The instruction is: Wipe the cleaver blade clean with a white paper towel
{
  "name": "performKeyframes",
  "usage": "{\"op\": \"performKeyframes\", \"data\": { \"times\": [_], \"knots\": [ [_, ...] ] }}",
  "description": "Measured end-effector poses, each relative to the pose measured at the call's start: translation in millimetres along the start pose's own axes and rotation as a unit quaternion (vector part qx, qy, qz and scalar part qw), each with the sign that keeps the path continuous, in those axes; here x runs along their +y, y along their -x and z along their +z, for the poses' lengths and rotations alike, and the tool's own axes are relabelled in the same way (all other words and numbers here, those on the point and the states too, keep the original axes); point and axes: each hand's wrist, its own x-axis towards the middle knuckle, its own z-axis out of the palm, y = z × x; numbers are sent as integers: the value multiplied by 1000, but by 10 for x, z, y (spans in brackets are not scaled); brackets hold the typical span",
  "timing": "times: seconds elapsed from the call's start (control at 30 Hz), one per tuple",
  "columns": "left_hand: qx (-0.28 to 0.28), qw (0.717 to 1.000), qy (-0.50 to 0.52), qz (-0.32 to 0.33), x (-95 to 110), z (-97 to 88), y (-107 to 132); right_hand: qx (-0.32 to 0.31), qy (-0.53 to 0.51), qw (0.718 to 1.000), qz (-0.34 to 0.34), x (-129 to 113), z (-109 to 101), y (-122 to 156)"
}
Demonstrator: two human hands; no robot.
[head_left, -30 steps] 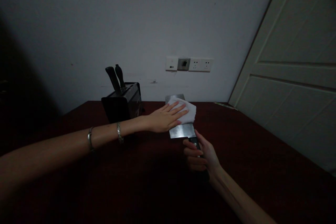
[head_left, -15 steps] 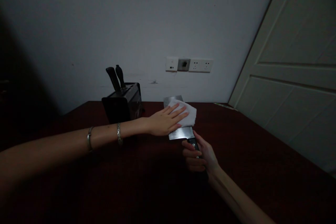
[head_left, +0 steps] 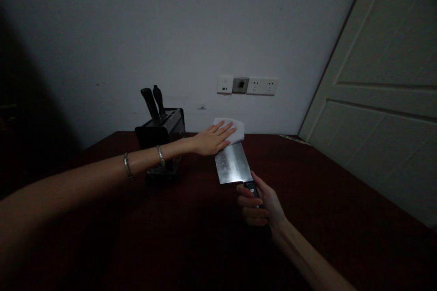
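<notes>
My right hand (head_left: 257, 202) is wrapped round the black handle of a cleaver (head_left: 234, 168), whose wide steel blade points away from me. Over the blade's far end lies a folded white cloth (head_left: 237, 132), hiding the tip. My left hand (head_left: 213, 138) rests flat on that cloth with its fingers stretched out and slightly spread. Two bracelets circle the left wrist and forearm. Left of the blade stands a dark knife block (head_left: 164, 129) holding black-handled knives (head_left: 150, 102).
The dark red table (head_left: 205, 227) reaches back to a pale wall. Several sockets and switches (head_left: 247, 85) are set in the wall just above the table. A light panelled door (head_left: 382, 100) slants along the right side. A thin strip (head_left: 293, 139) lies at the back right edge.
My left hand and the cloth have slid away from me along the blade, toward its far end, baring the part near the handle. My right hand has stayed nearly still on the cleaver.
</notes>
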Motion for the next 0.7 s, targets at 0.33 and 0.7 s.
{"op": "performKeyframes", "data": {
  "times": [0.33,0.7],
  "knots": [
    [-35,998,4,48,200,-33,-9,-10,-30,999,-11,-31,-35,-9],
    [-32,991,29,124,480,-43,199,-8,-17,999,-40,-5,-37,-9]
  ]
}}
